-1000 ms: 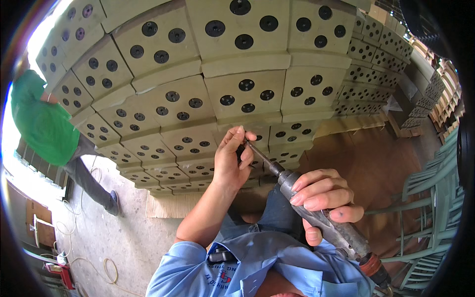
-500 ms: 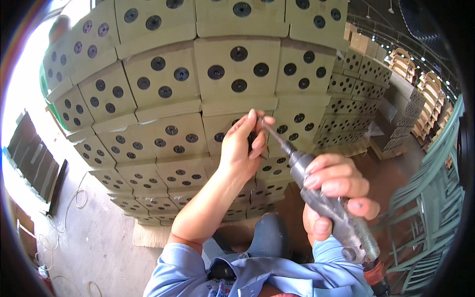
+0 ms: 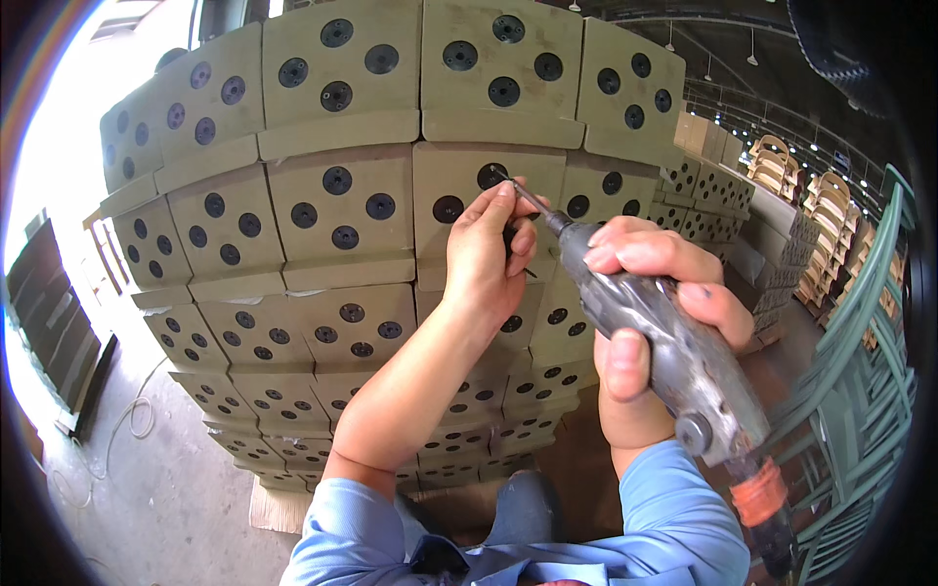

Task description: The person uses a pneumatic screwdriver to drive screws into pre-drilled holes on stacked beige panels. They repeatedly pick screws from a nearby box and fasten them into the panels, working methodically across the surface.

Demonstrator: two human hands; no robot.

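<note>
My right hand [image 3: 674, 283] is wrapped round a worn grey power screwdriver [image 3: 664, 342] with orange tape near its rear end. Its long thin bit [image 3: 528, 197] slants up and left to a black round disc [image 3: 493, 176] on a stacked olive-beige panel [image 3: 547, 166]. Beside the bit's tip, my left hand [image 3: 489, 244] is closed, thumb and forefinger pinched by the shaft. Small dark pieces that look like screws [image 3: 510, 239] show between its curled fingers. The fingers hide whatever sits right at the tip.
Tall rows of similar panels with black discs [image 3: 337, 181] fill the space before me. Green metal frames [image 3: 840, 391] stack at the right, with wooden chair parts [image 3: 831, 210] beyond. A hose [image 3: 145, 415] lies on the floor by dark leaning panels [image 3: 54, 322].
My view has tilted up, so the stack sits lower in it. Both hands and the screwdriver have risen along the stack to the upper disc of a panel, where the bit now points.
</note>
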